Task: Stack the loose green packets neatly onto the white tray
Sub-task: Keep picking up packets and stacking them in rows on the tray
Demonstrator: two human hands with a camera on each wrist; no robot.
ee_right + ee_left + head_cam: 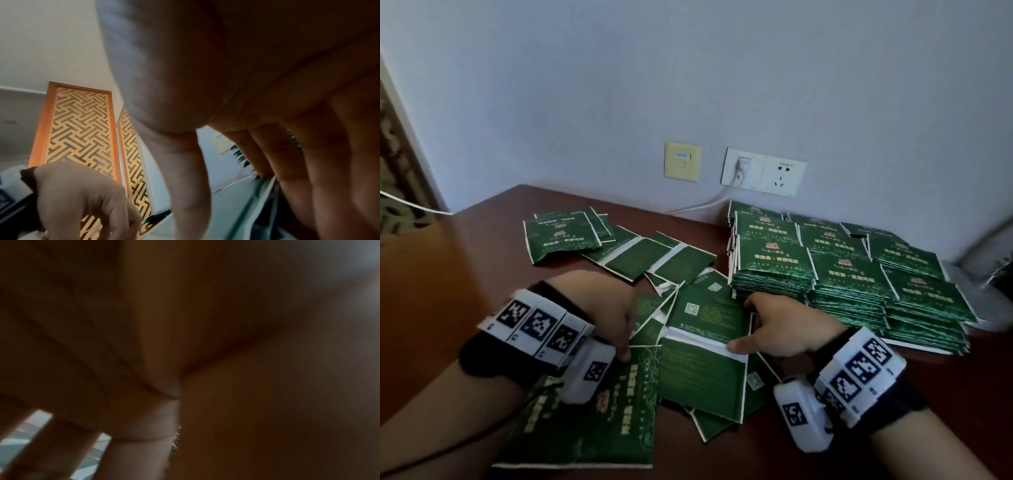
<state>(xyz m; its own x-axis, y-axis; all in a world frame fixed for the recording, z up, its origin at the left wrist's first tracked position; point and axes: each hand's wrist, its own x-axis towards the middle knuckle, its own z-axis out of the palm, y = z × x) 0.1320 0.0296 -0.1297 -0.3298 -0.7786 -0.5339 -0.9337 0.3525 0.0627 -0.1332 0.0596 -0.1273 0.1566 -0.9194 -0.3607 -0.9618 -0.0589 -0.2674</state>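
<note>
Loose green packets lie scattered on the brown table: a far group, a middle row, and a near heap. Tall stacks of green packets fill the white tray at the right. My right hand grips a back-side-up packet, thumb on its white seam and fingers past its right edge. The right wrist view shows that thumb on the packet. My left hand curls down on fanned packets, thumb on the near one. The left wrist view is dark, filled by palm and fingers.
Wall sockets with a plug and white cable sit behind the table. A dark blurred object stands at the far right. A lattice door panel is to the left. My left hand also shows in the right wrist view.
</note>
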